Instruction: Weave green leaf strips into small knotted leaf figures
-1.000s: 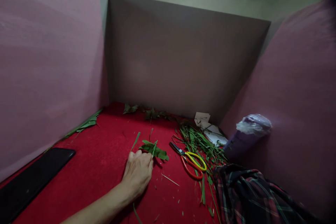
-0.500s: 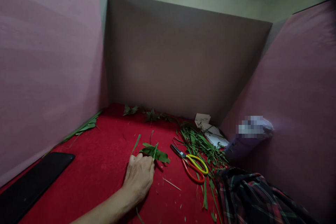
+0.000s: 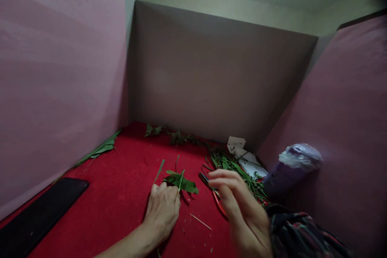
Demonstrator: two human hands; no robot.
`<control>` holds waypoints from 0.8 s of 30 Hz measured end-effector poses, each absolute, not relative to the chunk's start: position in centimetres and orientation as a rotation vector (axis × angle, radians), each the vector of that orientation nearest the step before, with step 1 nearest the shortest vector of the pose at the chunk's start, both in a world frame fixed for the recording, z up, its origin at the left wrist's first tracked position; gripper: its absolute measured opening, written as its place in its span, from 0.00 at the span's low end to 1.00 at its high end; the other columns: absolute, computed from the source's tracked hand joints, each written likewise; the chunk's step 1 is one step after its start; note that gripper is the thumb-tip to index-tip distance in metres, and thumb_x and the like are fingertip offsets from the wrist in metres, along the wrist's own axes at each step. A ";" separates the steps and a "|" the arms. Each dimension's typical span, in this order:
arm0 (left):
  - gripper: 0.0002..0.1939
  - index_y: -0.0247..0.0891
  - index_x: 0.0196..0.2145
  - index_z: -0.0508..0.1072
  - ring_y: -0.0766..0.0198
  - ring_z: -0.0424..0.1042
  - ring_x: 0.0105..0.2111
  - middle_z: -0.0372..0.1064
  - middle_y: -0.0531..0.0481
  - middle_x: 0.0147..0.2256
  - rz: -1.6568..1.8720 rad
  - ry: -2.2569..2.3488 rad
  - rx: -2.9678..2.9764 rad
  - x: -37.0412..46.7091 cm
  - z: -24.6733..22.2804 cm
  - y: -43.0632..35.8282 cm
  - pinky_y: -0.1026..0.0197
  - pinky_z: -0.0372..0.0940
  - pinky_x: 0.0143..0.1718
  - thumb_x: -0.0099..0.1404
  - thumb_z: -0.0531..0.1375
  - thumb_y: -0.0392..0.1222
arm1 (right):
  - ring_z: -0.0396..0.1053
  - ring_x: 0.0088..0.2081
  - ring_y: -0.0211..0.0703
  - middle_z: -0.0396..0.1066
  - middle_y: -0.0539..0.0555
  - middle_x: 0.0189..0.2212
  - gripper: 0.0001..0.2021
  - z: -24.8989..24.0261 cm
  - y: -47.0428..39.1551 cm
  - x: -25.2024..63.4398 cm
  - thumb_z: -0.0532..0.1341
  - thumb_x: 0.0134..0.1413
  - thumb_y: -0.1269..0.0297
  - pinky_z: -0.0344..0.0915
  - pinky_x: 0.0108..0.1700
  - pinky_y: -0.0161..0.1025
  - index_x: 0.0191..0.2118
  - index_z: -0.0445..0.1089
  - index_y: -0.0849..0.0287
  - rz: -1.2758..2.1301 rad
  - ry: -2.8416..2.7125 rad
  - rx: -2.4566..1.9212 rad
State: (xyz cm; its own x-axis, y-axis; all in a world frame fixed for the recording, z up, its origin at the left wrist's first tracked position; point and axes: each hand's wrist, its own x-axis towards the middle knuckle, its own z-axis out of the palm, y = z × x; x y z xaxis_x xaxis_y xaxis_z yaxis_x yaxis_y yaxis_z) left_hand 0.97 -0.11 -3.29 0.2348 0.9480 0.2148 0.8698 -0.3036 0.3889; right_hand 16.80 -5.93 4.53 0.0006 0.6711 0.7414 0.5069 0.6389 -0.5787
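Note:
My left hand (image 3: 163, 206) rests on the red cloth (image 3: 121, 193), its fingers closed on a leafy green sprig (image 3: 187, 185). The sprig's leaves and a thin stem stick out past the knuckles. A narrow grass blade (image 3: 159, 169) rises by the same hand's fingertips. Above the scissors (image 3: 218, 205) hovers my right hand (image 3: 242, 209), slightly blurred, with its fingers loosely curved and apart and nothing visible in them. It hides most of the scissors; only the dark blades and part of the red handle show.
A heap of cut grass (image 3: 232, 165) lies beside white paper (image 3: 250, 164) at the back right. A purple container (image 3: 281, 177) with clear plastic stands by the right wall. On the left is a flat black object (image 3: 48, 213). A thin stick (image 3: 201, 221) lies in front.
My right hand has come up from the lower right and now covers much of the scissors. The left hand keeps its hold on the sprig. The view has shifted slightly.

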 end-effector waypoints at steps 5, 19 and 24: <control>0.16 0.40 0.29 0.70 0.56 0.65 0.35 0.72 0.48 0.30 0.630 1.722 2.294 1.0 -3.1 -0.1 0.55 0.51 0.38 0.65 0.44 0.37 | 0.68 0.37 0.42 0.69 0.53 0.32 0.10 0.7 -2.6 16.2 0.50 0.61 0.66 0.65 0.38 0.37 0.34 0.67 0.57 0.396 -1.531 -1.106; 0.09 0.40 0.29 0.70 0.58 0.66 0.33 0.71 0.49 0.30 0.708 1.652 2.257 0.6 -3.5 -0.5 0.56 0.56 0.37 0.59 0.51 0.32 | 0.64 0.44 0.47 0.68 0.57 0.47 0.20 -4.0 -1.7 15.3 0.50 0.52 0.77 0.60 0.47 0.49 0.50 0.63 0.57 0.017 -2.133 -0.984; 0.15 0.39 0.33 0.72 0.57 0.67 0.40 0.71 0.45 0.36 0.959 1.442 2.480 0.2 -3.0 -0.3 0.54 0.60 0.44 0.60 0.48 0.28 | 0.61 0.46 0.50 0.68 0.58 0.48 0.22 -4.7 -1.2 15.7 0.52 0.47 0.77 0.59 0.48 0.50 0.51 0.64 0.60 -0.068 -2.166 -1.098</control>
State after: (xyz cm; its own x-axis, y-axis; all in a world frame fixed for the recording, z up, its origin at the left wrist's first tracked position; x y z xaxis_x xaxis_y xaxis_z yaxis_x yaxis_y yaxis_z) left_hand 0.20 -0.30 -2.97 0.3467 0.8158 0.4629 0.7421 -0.5404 0.3965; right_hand 15.67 -1.18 -4.67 -0.3985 0.6895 0.6049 0.7261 0.6400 -0.2512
